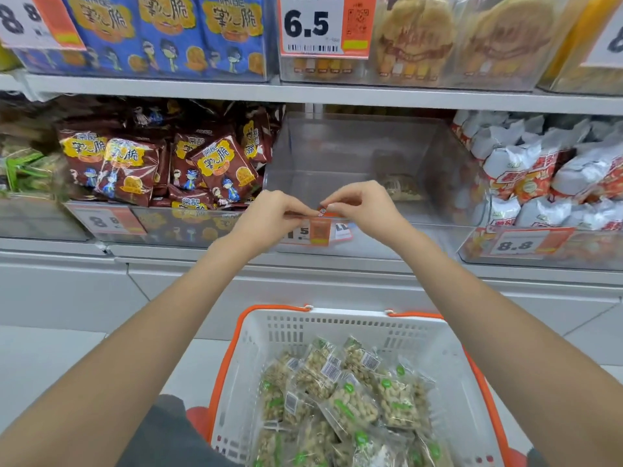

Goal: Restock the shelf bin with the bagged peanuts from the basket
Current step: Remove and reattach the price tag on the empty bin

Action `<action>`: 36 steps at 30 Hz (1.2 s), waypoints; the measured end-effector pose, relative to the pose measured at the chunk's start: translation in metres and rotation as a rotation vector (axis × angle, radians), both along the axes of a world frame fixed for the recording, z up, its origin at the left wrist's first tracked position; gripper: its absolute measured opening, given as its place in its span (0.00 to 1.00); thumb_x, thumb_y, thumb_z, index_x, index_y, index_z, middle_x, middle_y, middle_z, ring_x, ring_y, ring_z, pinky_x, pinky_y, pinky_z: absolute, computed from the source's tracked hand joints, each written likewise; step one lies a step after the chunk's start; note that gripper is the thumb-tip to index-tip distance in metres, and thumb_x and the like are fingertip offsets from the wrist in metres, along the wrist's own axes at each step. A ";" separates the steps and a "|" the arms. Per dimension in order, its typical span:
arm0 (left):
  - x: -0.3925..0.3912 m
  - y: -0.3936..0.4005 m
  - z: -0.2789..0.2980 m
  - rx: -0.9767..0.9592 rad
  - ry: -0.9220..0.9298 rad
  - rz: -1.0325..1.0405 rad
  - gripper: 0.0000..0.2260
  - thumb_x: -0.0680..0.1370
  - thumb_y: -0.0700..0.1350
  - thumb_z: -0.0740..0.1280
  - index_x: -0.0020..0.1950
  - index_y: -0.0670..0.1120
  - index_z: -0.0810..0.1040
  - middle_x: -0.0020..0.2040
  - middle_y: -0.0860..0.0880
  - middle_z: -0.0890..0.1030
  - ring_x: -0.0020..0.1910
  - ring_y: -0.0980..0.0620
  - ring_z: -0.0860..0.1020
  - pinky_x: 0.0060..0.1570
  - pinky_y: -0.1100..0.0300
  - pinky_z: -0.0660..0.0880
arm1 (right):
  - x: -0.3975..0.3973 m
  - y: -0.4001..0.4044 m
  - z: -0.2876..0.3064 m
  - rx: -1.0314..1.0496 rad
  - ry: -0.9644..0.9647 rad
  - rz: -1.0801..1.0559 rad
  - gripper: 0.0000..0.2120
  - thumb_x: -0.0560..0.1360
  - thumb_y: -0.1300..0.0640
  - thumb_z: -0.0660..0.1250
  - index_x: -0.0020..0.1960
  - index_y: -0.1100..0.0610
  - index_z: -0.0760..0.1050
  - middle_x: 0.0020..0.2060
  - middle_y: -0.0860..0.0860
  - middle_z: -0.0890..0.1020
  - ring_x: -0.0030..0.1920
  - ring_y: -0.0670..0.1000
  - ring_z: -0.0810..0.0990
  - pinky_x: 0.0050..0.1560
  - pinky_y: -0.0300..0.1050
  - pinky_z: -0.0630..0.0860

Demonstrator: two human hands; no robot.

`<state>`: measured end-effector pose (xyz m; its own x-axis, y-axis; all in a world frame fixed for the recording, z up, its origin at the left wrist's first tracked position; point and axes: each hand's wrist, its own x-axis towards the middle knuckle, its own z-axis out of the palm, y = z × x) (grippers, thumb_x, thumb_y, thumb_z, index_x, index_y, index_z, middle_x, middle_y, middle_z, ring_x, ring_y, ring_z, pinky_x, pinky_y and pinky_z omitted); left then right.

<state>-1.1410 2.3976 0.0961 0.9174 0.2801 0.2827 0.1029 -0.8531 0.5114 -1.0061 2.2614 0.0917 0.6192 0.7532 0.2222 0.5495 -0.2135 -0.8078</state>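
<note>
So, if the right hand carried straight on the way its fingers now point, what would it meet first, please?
The right hand points leftward along the clear bin's front rim, pinching the price tag. Going straight on, it would most likely meet the left hand first, whose fingers pinch the same tag; the depth between them is unclear.

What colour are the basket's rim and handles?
Orange, on a white basket; the head view shows it.

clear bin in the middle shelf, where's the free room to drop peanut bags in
Most of the clear bin floor is bare, from the left wall to centre. One peanut bag lies at the right rear. Both hands crowd the front lip at the price tag.
</note>
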 end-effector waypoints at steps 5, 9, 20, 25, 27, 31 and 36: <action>-0.006 0.003 -0.015 -0.024 -0.075 -0.041 0.13 0.76 0.37 0.68 0.59 0.47 0.81 0.55 0.48 0.83 0.56 0.54 0.80 0.60 0.58 0.75 | 0.059 0.017 -0.002 -0.325 -0.115 -0.200 0.17 0.73 0.61 0.70 0.61 0.60 0.77 0.50 0.56 0.82 0.43 0.50 0.81 0.40 0.30 0.75; -0.006 0.009 -0.010 -0.112 -0.032 -0.059 0.15 0.77 0.38 0.66 0.63 0.49 0.78 0.61 0.52 0.79 0.58 0.60 0.77 0.60 0.68 0.71 | 0.079 0.043 -0.020 -0.836 -0.206 0.075 0.44 0.70 0.46 0.73 0.77 0.56 0.54 0.75 0.54 0.60 0.74 0.54 0.61 0.72 0.46 0.60; -0.001 0.023 0.004 -0.485 -0.064 -0.044 0.14 0.77 0.35 0.65 0.61 0.46 0.79 0.55 0.52 0.82 0.55 0.64 0.78 0.54 0.73 0.73 | 0.082 0.061 -0.038 -1.005 -0.428 0.236 0.27 0.77 0.47 0.63 0.74 0.40 0.59 0.68 0.58 0.63 0.69 0.64 0.61 0.71 0.58 0.58; -0.003 0.024 0.005 -0.466 -0.032 -0.049 0.12 0.77 0.38 0.65 0.58 0.48 0.80 0.53 0.54 0.82 0.53 0.65 0.78 0.48 0.74 0.75 | 0.082 0.069 -0.033 -0.942 -0.500 0.293 0.22 0.76 0.59 0.61 0.69 0.47 0.66 0.68 0.52 0.69 0.64 0.56 0.69 0.62 0.49 0.67; -0.002 0.026 0.005 -0.455 -0.033 -0.048 0.11 0.77 0.38 0.66 0.57 0.49 0.80 0.52 0.54 0.83 0.52 0.65 0.79 0.46 0.74 0.75 | 0.080 0.074 -0.030 -0.957 -0.482 0.314 0.29 0.74 0.63 0.64 0.70 0.45 0.63 0.64 0.48 0.71 0.59 0.53 0.71 0.56 0.47 0.69; -0.001 0.028 0.008 -0.477 -0.031 -0.050 0.10 0.78 0.38 0.65 0.56 0.50 0.80 0.52 0.55 0.83 0.52 0.66 0.79 0.48 0.74 0.75 | 0.076 0.088 -0.025 -1.062 -0.555 0.304 0.35 0.70 0.62 0.70 0.72 0.47 0.58 0.63 0.50 0.71 0.60 0.54 0.71 0.58 0.50 0.70; -0.002 0.028 0.008 -0.464 -0.017 -0.054 0.10 0.78 0.39 0.66 0.56 0.49 0.81 0.52 0.55 0.83 0.53 0.64 0.79 0.49 0.72 0.76 | 0.077 0.104 -0.027 -1.293 -0.554 0.276 0.39 0.67 0.53 0.73 0.70 0.44 0.53 0.59 0.54 0.74 0.55 0.57 0.75 0.57 0.57 0.75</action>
<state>-1.1430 2.4258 0.1038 0.9304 0.3325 0.1540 0.0529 -0.5376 0.8415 -0.9288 2.3650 0.0647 0.4846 0.6885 -0.5396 0.8676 -0.4569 0.1962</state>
